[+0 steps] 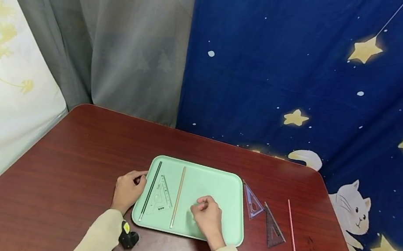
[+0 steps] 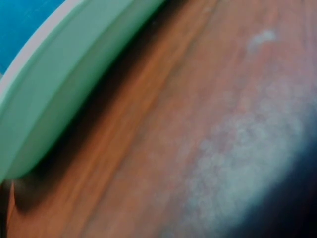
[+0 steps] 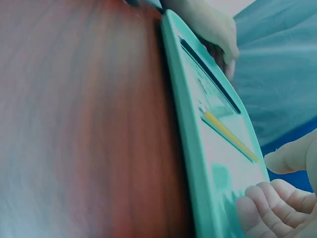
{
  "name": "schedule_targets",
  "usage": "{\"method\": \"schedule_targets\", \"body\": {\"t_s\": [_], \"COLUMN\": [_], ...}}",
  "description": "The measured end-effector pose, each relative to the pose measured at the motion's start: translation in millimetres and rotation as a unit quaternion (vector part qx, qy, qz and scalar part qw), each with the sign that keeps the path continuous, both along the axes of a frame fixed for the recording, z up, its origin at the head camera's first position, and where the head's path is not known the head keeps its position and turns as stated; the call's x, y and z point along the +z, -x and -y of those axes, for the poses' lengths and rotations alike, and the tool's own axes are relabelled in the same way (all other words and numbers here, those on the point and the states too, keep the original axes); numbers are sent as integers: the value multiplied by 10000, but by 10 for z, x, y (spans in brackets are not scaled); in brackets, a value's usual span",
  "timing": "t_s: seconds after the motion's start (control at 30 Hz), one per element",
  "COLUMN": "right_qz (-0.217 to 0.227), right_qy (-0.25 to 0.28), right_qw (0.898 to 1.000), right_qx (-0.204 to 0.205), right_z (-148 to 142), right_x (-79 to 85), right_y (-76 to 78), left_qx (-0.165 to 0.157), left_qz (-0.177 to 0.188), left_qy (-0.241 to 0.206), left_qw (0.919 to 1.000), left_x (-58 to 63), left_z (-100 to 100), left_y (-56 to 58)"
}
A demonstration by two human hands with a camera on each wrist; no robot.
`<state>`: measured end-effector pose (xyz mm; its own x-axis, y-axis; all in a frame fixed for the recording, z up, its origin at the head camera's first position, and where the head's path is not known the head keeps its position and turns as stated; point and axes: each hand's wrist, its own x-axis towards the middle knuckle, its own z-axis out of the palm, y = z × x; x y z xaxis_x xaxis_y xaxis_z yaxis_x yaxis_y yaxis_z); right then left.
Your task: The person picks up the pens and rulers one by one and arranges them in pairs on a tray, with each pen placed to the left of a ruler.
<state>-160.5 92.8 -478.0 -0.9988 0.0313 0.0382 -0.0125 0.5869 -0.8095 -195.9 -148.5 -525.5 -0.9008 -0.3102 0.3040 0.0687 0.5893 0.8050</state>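
Observation:
A mint-green tray (image 1: 221,182) lies on the table. My left hand (image 1: 127,191) holds its left edge, thumb and index finger at the rim; the left wrist view shows only the tray's blurred side (image 2: 64,94). Over the right half of the tray hovers my right hand (image 1: 207,219), fingers loosely bent with nothing between them; its thumb (image 3: 287,157) stands apart from the fingers in the right wrist view. On the tray, from left to right, lie a thin black pencil-like stick (image 1: 150,191), a clear set square (image 1: 162,194) and a wood-coloured pencil (image 1: 178,197).
Right of the tray, a bluish clear set square (image 1: 249,195) lies against its edge. Beside that are a dark set square (image 1: 272,229) and a pink pencil (image 1: 292,231) on the brown table (image 1: 54,190). Curtains (image 1: 139,44) hang behind the table's far edge.

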Motion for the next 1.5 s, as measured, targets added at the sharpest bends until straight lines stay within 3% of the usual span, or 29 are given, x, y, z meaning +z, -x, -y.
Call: {"method": "schedule_targets", "body": {"t_s": [0.47, 1.23, 1.5], "right_qz": [233, 333, 117], "right_qy": [-284, -787, -1227], "right_qw": [9979, 9873, 9822], "right_qx": [-530, -1338, -1420], "right_z": [-506, -1373, -1647], "right_x": [45, 21, -31], "right_y": [62, -64, -135], "left_qx": [26, -4, -11], "left_qz": [42, 96, 138], "left_qy": [0, -24, -40], "left_qw": [10000, 10000, 9999], "left_x": [-3, 11, 15], "left_z": [5, -8, -4], "left_y": [-4, -20, -32]}}
